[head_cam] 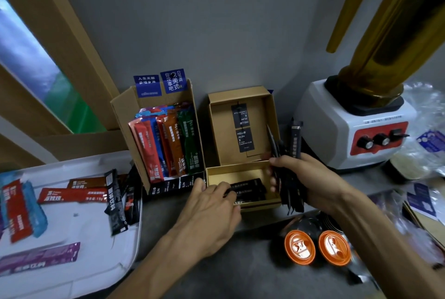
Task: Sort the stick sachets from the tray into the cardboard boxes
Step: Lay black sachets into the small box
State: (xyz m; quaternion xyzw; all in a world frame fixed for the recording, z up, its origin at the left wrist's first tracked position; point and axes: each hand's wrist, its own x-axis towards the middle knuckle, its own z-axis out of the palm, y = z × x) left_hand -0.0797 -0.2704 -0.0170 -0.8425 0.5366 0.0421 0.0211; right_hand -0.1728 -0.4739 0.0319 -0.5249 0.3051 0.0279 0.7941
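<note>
**Spotter:** Where's the load?

**Operator:** In my right hand [305, 178]. Its fingers are clamped round the bundle of black sachets [295, 141]. Their long axis is near upright, with the tops fanned toward the wall. The lower ends hang over the right front corner of the small box [240, 170].

**Spotter:** And the left?

**Operator:** My left hand [212, 209] reaches in over the box's front left edge. The fingers are curled together, pinching the left end of the flat black sachets [250, 186]. Those lie on the box floor, long axis left to right, parallel to the front wall.

**Spotter:** Any room in there?

**Operator:** There's bare floor behind the flat ones, up to the back wall. The hinged lid [224, 130] stands open behind.

**Spotter:** Neighbours?

**Operator:** The big carton [124, 115] is just beside on the left. Its coloured sachets [168, 144] are packed on end, leaning back. The white tray [72, 277] is further left on the tabletop [240, 279]. A red sachet [72, 195] and a purple sachet [41, 255] lie flat crosswise on it, and more black ones overhang its right rim. The blender [356, 135] is near on the right, and two orange-lidded cups [299, 247] sit under my right forearm.
</note>
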